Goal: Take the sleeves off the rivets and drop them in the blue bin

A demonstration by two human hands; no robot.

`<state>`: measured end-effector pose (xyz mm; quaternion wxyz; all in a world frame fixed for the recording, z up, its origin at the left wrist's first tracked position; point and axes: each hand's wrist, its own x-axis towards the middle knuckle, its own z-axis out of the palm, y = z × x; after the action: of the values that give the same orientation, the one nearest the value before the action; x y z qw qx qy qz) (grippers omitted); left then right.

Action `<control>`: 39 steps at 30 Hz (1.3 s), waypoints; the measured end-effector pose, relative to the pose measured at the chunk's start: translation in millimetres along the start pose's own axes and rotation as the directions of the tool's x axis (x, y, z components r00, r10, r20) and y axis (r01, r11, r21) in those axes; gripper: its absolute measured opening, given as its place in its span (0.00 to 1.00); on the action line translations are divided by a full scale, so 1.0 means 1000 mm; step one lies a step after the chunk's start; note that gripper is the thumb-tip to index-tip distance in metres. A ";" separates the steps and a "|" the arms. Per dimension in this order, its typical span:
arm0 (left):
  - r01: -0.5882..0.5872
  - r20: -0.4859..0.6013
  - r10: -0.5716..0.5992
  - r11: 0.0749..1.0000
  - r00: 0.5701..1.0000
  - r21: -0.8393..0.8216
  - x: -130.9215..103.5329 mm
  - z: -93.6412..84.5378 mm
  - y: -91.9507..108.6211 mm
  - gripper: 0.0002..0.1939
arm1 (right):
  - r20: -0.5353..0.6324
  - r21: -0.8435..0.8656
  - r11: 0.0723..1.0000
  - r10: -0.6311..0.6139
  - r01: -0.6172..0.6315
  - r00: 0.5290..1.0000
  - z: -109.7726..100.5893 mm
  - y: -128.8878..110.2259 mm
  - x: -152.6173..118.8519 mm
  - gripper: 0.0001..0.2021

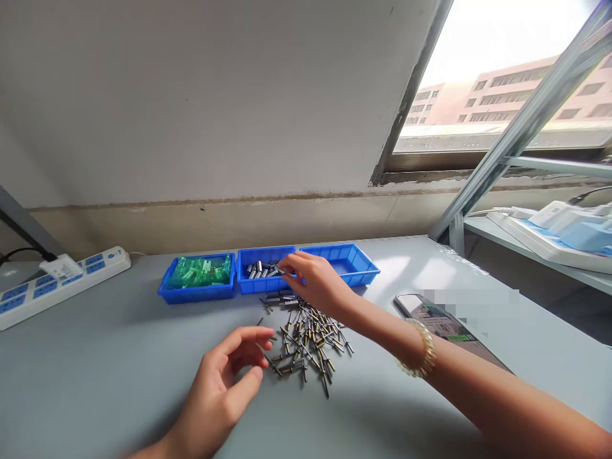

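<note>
Fingers of the right hand (313,280) pinched a small metal piece over the middle blue bin (264,278) at frame centre; the left hand (224,382), lower centre, curled open beside the scattered rivets (308,338).

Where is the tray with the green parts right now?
In the head view, the tray with green parts sits left of centre at the far side of the table, leftmost of three blue trays, between the power strip and the middle tray.

The right hand (313,280) hides part of the middle tray (253,285); its fingertips perhaps pinch something too small to tell.
</note>
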<state>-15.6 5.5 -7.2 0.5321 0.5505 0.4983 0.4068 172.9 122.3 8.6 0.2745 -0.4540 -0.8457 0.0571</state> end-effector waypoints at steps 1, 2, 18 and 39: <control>-0.005 -0.001 0.005 1.000 1.000 0.004 0.000 0.000 0.000 0.14 | 0.042 -0.019 1.000 0.001 0.000 0.999 0.002 0.000 -0.008 0.06; -0.014 -0.005 0.014 1.000 1.000 0.008 0.000 0.000 -0.001 0.14 | 0.082 -0.040 0.999 0.005 -0.002 0.997 0.004 0.000 -0.016 0.07; -0.031 0.000 0.031 0.998 1.000 0.056 0.001 0.003 -0.003 0.11 | 0.180 -0.291 0.956 0.088 -0.032 0.980 0.027 0.006 -0.041 0.08; 0.131 0.202 -0.107 0.986 0.973 -0.107 0.002 0.004 -0.002 0.27 | -0.029 0.496 0.867 -0.033 0.043 0.999 0.015 -0.039 -0.066 0.04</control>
<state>-11.1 6.8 -9.4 0.6340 0.5241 0.4502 0.3473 164.6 49.3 -17.6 0.3915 -0.3519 -0.8087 0.2626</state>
